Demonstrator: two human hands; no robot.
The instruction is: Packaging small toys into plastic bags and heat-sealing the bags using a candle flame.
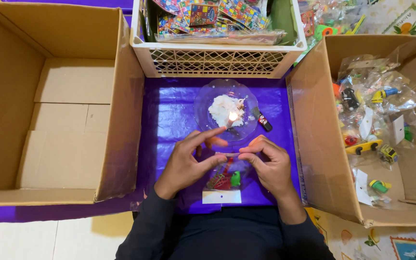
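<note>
Both hands pinch the top edge of a small clear bag [225, 177] over the purple sheet [169, 115], centre front. Left hand [186, 161]: thumb and fingers closed on the bag's upper left edge, index finger stretched out toward the flame [233, 116]. Right hand [270, 163]: fingertips together, clamped on the upper right edge. The bag holds red and green toy pieces and has a white rectangular label [221, 196] at its bottom end, nearest the person.

Just beyond the hands sits a clear round plate [203, 103] with a lump of white wax [223, 109] and the small flame burning on it. A lighter [263, 120], black and red, lies at the plate's right rim.

Left: big open cardboard box [54, 103], flaps down inside. Right: second cardboard box [323, 135] with clear bags of toy cars [371, 120], some with white tags. Behind: white lattice crate [217, 60] of colourful flat packets.
</note>
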